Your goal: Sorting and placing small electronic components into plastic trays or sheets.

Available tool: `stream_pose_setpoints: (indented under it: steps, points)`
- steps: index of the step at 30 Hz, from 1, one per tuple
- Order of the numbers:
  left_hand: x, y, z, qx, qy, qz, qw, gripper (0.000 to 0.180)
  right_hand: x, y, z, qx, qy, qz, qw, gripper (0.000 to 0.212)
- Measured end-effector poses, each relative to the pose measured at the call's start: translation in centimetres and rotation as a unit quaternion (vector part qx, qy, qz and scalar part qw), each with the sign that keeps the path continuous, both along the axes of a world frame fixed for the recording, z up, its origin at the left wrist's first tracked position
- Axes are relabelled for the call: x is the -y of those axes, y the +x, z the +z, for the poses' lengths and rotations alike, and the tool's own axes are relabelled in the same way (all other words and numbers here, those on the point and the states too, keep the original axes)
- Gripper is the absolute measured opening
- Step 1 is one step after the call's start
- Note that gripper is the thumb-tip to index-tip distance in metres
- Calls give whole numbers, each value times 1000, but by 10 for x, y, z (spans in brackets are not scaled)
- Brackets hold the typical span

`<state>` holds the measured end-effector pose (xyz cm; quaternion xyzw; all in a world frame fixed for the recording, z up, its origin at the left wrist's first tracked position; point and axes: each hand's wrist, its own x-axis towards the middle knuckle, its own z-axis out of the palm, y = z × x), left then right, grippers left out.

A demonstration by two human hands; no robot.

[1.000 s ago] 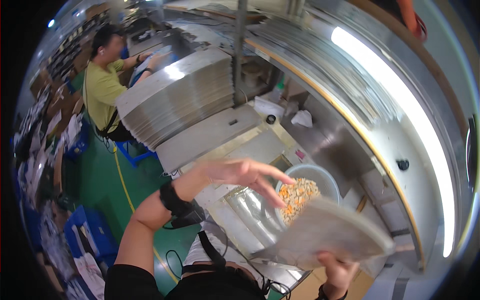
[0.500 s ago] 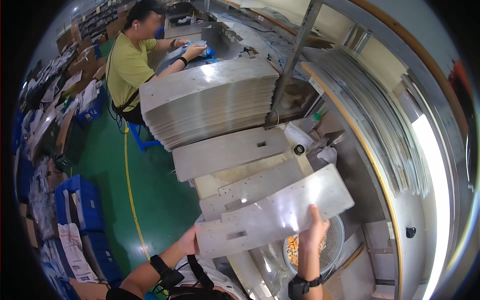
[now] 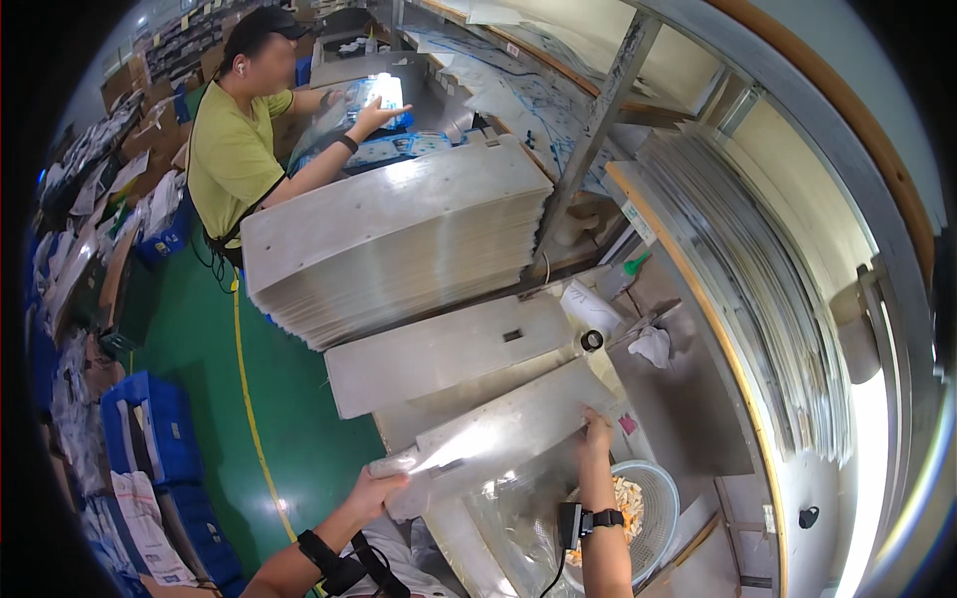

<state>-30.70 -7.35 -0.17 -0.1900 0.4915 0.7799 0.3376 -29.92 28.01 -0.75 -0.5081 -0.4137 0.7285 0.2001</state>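
Observation:
Both hands are on a long, thin grey metal plate point(image 3: 518, 419) with a small slot near its left end. My left hand point(image 3: 379, 488) is closed round the plate's left end, fingers partly hidden. On the right end, my right hand point(image 3: 596, 431) grips the edge. The plate lies low over the bench, close to another slotted metal plate point(image 3: 449, 354) just beyond it. Whether a further plate lies beneath the held one, I cannot tell. Farther off stands a tall stack of similar plates point(image 3: 399, 209).
A round mesh basket point(image 3: 670, 508) of small orange and pale pieces sits by my right forearm. A black ring-shaped item point(image 3: 591, 341) and crumpled white tissue point(image 3: 651, 346) lie beyond. Thin sheets point(image 3: 748, 259) fill the right shelf. A co-worker point(image 3: 234, 149) handles a blue-and-white package.
The held plate has moved down and away from me onto the bench area, covering the plate seen there before. My right hand has moved left and forward. The co-worker's package is raised.

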Motion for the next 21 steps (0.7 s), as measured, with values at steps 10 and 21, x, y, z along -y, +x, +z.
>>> stream_pose_setpoints:
  steps: [10, 21]
  points:
    - [-3, 4, -29, 43, -25, -45, 998, 36, -24, -4, -29, 88, 163, -11, 983, 13]
    - [-19, 6, -15, 12, -14, -41, 999, 38, -34, -1, -21, 239, 258, 47, 935, 5]
